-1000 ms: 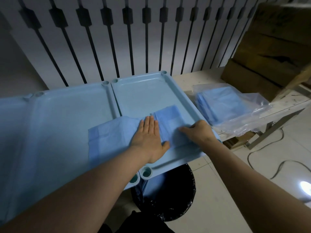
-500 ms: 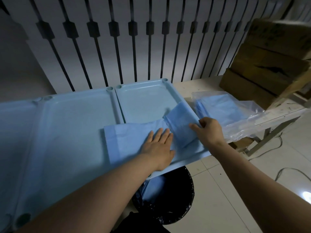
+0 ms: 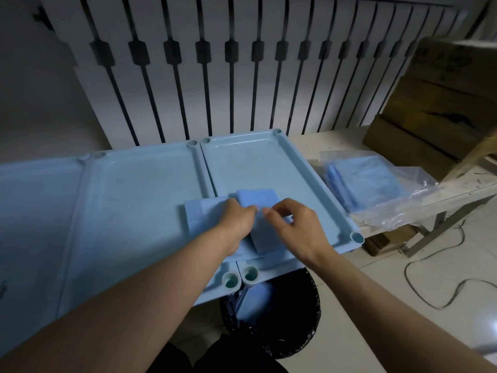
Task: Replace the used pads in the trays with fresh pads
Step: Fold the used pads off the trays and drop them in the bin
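A blue pad (image 3: 203, 214), folded into a few layers, lies across the wall between the right tray (image 3: 309, 170) and the middle tray (image 3: 139, 184), near their front edge. My left hand (image 3: 236, 220) sits on top of it with its fingers curled, pinching a fold at the middle. Just to the right, my right hand (image 3: 294, 226) pinches the same fold with thumb and fingertips. The two hands almost touch. A third tray (image 3: 35, 200) adjoins on the left.
A plastic bag of folded blue pads (image 3: 368, 184) lies on the white table (image 3: 336, 141) right of the trays. Cardboard boxes (image 3: 443, 103) stand behind it. Below the trays' front edge is a black-lined bin (image 3: 285, 327) holding a blue pad. A cable (image 3: 430, 278) lies on the floor.
The pad has been folded over into a smaller, thicker shape. My left hand went from lying flat to curled, and my right hand moved left to meet it at the middle.
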Tool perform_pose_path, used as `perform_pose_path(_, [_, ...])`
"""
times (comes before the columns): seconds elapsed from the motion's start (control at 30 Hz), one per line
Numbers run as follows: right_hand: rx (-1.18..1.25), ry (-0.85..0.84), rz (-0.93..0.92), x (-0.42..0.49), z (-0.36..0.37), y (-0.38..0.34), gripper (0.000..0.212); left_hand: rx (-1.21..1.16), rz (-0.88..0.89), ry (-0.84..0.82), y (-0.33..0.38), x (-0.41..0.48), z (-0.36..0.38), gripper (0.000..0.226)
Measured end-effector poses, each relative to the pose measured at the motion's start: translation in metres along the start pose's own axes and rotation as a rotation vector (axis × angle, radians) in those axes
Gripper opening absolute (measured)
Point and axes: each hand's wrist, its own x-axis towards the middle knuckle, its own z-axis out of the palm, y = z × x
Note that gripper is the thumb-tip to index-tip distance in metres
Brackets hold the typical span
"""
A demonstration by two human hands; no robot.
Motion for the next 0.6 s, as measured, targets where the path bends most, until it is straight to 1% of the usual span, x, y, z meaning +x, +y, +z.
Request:
perform_pose_path(0.07, [0.006, 0.077, 0.039, 0.007, -0.007, 0.007, 0.021, 0.122, 0.038, 0.011, 0.005, -0.007, 0.000, 0.039])
perform_pose_path(0.1, [-0.020, 0.099, 0.059, 0.011, -0.009, 0.011, 0.019, 0.166, 0.063, 0.023, 0.007, -0.009, 0.001, 0.038])
perform_pose_path(0.17, [-0.059, 0.099, 0.091, 0.017, -0.011, 0.017, 0.023, 0.191, 0.104, 0.041, 0.009, -0.009, 0.002, 0.047])
perform_pose_path(0.23, [-0.085, 0.065, 0.142, 0.023, -0.005, 0.024, 0.031, 0.239, 0.147, 0.053, 0.010, -0.010, 0.002, 0.058])
perform_pose_path(0.3, [-0.143, 0.012, 0.269, 0.032, 0.003, 0.031, 0.037, 0.357, 0.205, 0.046, 0.011, -0.014, 0.001, 0.067])
perform_pose_path(0.37, [-0.216, -0.055, 0.425, 0.041, 0.010, 0.036, 0.035, 0.529, 0.290, 0.033, 0.010, -0.021, 0.000, 0.076])
perform_pose_path(0.4, [-0.257, -0.086, 0.471, 0.044, 0.012, 0.037, 0.033, 0.622, 0.333, 0.028, 0.009, -0.025, -0.002, 0.080])
perform_pose_path(0.43, [-0.269, -0.107, 0.496, 0.046, 0.016, 0.038, 0.036, 0.733, 0.377, 0.029, 0.005, -0.027, -0.004, 0.083])
perform_pose_path(0.5, [-0.221, -0.126, 0.508, 0.047, 0.019, 0.038, 0.045, 0.976, 0.478, 0.008, -0.003, -0.029, -0.006, 0.082])
perform_pose_path(0.6, [-0.116, -0.039, 0.512, 0.048, 0.009, 0.045, 0.047, 1.209, 0.584, -0.057, -0.013, -0.028, -0.007, 0.075])
